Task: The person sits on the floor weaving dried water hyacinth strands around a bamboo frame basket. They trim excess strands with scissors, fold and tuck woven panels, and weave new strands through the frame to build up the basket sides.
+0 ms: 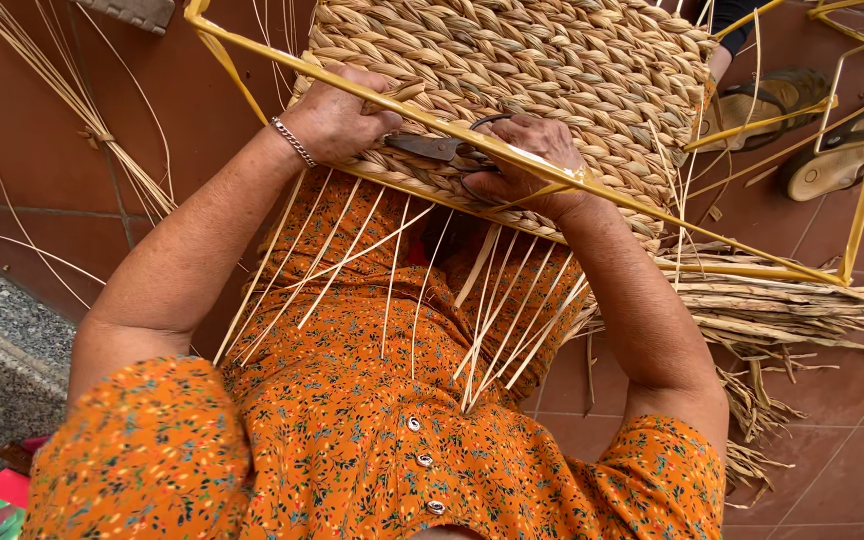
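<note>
A woven straw panel (522,70) is stretched inside a yellow metal frame (252,50) that rests on my lap. My left hand (337,115), with a silver bracelet at the wrist, presses on the panel's near left edge beside the frame's bar. My right hand (522,165) is shut on a pair of dark scissors (432,147), whose blades point left along the panel's lower edge. Several loose pale straw ends (392,270) hang from that edge over my orange flowered dress.
A heap of dry straw (782,310) lies on the red tiled floor at the right. More thin straw stalks (82,110) lean against the wall at the left. Another person's sandalled feet (822,130) are at the upper right behind the frame.
</note>
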